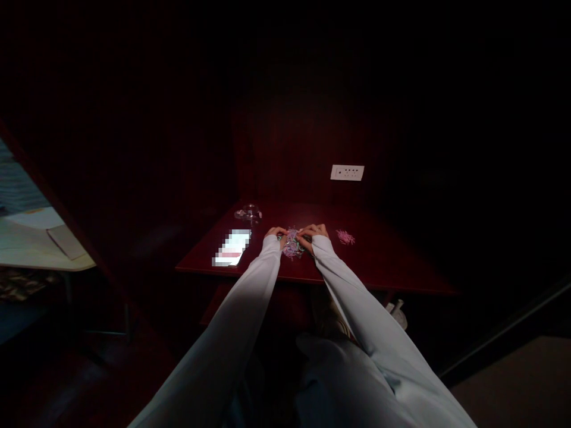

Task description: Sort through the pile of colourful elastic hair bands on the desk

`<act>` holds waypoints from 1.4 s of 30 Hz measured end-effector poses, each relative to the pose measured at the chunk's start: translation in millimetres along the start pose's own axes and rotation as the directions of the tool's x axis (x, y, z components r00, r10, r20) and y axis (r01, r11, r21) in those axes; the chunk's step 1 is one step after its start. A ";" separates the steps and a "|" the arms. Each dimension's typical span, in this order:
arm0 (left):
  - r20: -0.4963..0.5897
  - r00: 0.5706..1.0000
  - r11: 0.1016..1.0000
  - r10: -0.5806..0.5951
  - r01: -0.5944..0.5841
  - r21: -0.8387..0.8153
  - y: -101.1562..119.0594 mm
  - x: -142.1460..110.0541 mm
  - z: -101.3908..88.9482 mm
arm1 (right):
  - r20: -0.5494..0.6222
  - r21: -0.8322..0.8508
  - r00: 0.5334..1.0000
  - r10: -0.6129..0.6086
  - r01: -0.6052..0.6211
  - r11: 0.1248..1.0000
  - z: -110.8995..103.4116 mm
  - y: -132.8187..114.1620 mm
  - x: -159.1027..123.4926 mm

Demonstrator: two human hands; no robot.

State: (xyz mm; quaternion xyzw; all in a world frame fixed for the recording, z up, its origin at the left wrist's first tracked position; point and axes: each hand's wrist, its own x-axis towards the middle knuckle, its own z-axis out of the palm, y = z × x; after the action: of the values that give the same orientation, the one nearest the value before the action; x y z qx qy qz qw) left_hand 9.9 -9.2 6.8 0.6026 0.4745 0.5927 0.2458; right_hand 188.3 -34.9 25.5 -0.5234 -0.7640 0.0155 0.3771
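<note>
A pile of small, thin pieces [292, 248] in purple, green and pink lies near the table's front edge; at this size I cannot tell their kind. At the left side of the pile is my left hand [276, 233], fingers bent and drawn together at its top. My right hand [313, 233] reaches in from the other side, with thumb and fingertips pinched close to the left fingertips. Whatever is between the fingers is too small to name. To the right lies a separate little heap of pink pieces [345, 237], apart from both hands.
A lit phone [232, 247] with a blurred screen lies left on the dark red table [379, 261]. Behind it stands a clear container [250, 213]. A white socket panel [347, 173] is on the back wall. Another, lighter table [27, 244] shows far left beyond the partition.
</note>
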 end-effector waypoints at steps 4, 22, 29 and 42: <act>0.035 0.999 1.000 -0.026 0.026 0.003 2.7 -0.1 -1.4 | 0.043 -0.033 0.997 -0.062 0.063 0.997 -0.3 -1.7 -0.9; 0.051 0.997 0.998 -0.062 0.061 0.024 7.6 -1.3 -1.2 | 0.062 -0.110 0.996 -0.063 0.069 0.992 -3.5 -8.1 -1.8; 0.031 0.997 0.997 -0.074 0.072 0.042 7.2 -0.9 -2.7 | -0.004 -0.192 0.999 -0.053 0.051 0.980 -5.1 -9.2 -4.0; -0.018 0.996 0.987 -0.084 0.081 -0.136 -3.5 4.4 1.1 | 0.017 -0.201 0.997 -0.073 0.075 0.977 -4.0 -17.2 -4.3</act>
State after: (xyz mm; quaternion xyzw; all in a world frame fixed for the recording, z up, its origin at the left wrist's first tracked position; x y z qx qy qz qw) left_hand 9.3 -3.6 5.8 0.5572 0.4606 0.6199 0.3050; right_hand 177.8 -47.7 33.2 -0.5301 -0.7822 -0.0735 0.3189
